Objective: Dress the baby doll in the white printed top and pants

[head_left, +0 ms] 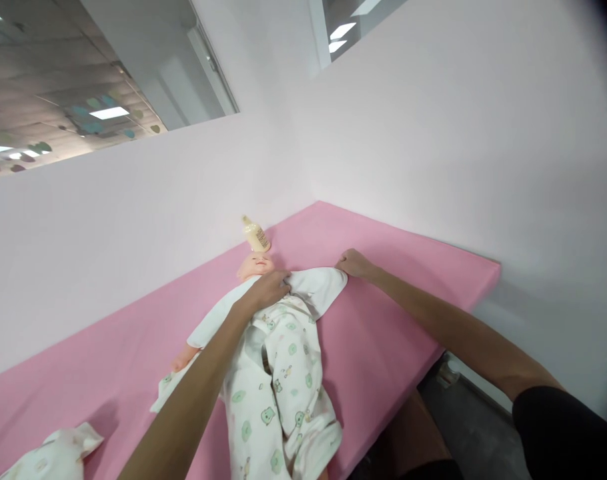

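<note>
A baby doll lies on its back on a pink padded mat. It has on a white long-sleeved top and white trousers with a green animal print. My left hand rests on the doll's chest, its fingers curled into the front of the top. My right hand is closed on the cuff of the sleeve, which is pulled out to the right. The doll's hand on that side is hidden; its other hand shows below the opposite cuff.
A cream-coloured pump bottle stands behind the doll's head, near the wall. Another patterned cloth lies at the mat's lower left. A printed piece of fabric shows beside the doll's hand. Walls meet at the mat's far corner.
</note>
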Demonstrator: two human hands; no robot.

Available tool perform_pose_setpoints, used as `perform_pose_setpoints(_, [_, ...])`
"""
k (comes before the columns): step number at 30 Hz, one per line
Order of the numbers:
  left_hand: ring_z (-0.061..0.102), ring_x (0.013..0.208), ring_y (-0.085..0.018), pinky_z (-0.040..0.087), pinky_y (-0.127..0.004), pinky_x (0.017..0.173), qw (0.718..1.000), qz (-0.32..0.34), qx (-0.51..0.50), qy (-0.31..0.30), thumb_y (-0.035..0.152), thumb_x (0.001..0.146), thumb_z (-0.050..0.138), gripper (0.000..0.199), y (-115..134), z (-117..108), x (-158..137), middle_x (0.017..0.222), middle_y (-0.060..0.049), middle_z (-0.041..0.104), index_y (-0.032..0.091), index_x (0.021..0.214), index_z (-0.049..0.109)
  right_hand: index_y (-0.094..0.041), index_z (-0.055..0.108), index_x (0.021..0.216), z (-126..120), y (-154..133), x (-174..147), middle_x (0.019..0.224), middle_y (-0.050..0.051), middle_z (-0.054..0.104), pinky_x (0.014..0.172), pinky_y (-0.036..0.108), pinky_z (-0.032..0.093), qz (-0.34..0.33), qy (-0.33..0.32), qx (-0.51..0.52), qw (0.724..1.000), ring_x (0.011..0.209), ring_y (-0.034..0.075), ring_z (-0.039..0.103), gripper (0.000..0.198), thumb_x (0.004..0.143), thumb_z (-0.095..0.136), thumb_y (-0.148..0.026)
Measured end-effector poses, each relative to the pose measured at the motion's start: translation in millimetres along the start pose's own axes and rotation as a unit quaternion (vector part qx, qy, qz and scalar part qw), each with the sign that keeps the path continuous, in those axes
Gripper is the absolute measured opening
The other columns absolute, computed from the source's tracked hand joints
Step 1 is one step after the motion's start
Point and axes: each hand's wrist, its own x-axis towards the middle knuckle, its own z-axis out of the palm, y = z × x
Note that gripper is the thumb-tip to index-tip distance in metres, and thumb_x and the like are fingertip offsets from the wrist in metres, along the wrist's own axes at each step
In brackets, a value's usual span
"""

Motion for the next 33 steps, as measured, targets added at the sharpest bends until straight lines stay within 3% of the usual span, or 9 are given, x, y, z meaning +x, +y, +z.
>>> perform_pose_setpoints(5, [0.05,0.134,-0.027,0.04,-0.037,0.112,1.0,-0.001,-0.014,0.006,0.031,0.09,0.047,0.055,1.3,-0.4,-3.8,0.147,-0.01,0.053,0.014,0.142,0.051,-0.017,0.057,0.077,-2.8,6.7,-6.5,0.079,0.006,0.067,0.06,0.024,0.039,-0.031,0.01,-0.086,0.996,0.072,0.015,0.058,0.013,0.089,0.054,-0.019])
perform_pose_setpoints(10, [0.056,0.126,-0.027,0.045,-0.036,0.104,1.0,0.01,-0.025,0.003,0.026,0.086,0.047,0.05,5.0,-4.4,-7.6,0.138,-0.009,0.06,0.017,0.135,0.056,-0.016,0.056,0.096,-13.9,17.6,-8.3,0.097,0.011,0.068,0.069,0.029,0.039,-0.042,0.057,-0.201,0.977,0.085,0.021,0.062,0.017,0.098,0.039,-0.018])
perform_pose_setpoints(16, [0.053,0.132,-0.027,0.042,-0.035,0.109,1.0,-0.003,0.006,-0.024,0.027,0.09,0.046,0.053,3.9,-8.1,-12.5,0.145,-0.01,0.055,0.016,0.141,0.051,-0.01,0.051,0.111,-33.1,30.7,5.7,0.107,0.018,0.063,0.073,0.033,0.041,-0.006,0.116,-0.301,0.946,0.093,0.028,0.064,0.024,0.099,0.031,-0.009])
perform_pose_setpoints(23, [0.052,0.132,-0.027,0.044,-0.035,0.106,0.999,-0.003,0.038,-0.033,0.025,0.09,0.044,0.053,-1.3,-5.0,-14.0,0.147,-0.01,0.053,0.017,0.142,0.051,-0.009,0.053,0.116,-23.7,40.3,12.1,0.116,0.022,0.062,0.079,0.034,0.042,0.005,0.11,-0.343,0.933,0.103,0.029,0.064,0.028,0.095,0.035,-0.003])
perform_pose_setpoints(26, [0.059,0.122,-0.029,0.047,-0.036,0.1,0.997,0.003,0.06,-0.038,0.026,0.089,0.048,0.047,2.6,-5.1,-6.2,0.137,-0.012,0.06,0.018,0.135,0.056,-0.01,0.056,0.112,-15.8,34.3,5.9,0.114,0.02,0.063,0.083,0.034,0.041,0.0,0.113,-0.339,0.934,0.105,0.028,0.063,0.025,0.099,0.035,-0.013])
perform_pose_setpoints(29, [0.063,0.115,-0.031,0.049,-0.038,0.094,0.993,0.013,0.11,-0.043,0.027,0.087,0.052,0.043,14.0,-2.2,7.2,0.13,-0.015,0.063,0.015,0.128,0.059,-0.013,0.057,0.11,-6.9,22.4,-2.1,0.115,0.018,0.064,0.082,0.034,0.041,0.004,0.125,-0.316,0.94,0.103,0.027,0.062,0.036,0.104,0.034,-0.04])
perform_pose_setpoints(33, [0.062,0.115,-0.032,0.049,-0.038,0.092,0.99,0.003,0.134,-0.043,0.029,0.085,0.056,0.045,33.5,9.9,22.9,0.13,-0.018,0.062,0.012,0.128,0.057,-0.018,0.058,0.096,4.4,7.2,-11.0,0.102,0.012,0.068,0.072,0.031,0.04,0.02,0.05,-0.216,0.975,0.089,0.024,0.063,0.055,0.095,0.037,-0.068])
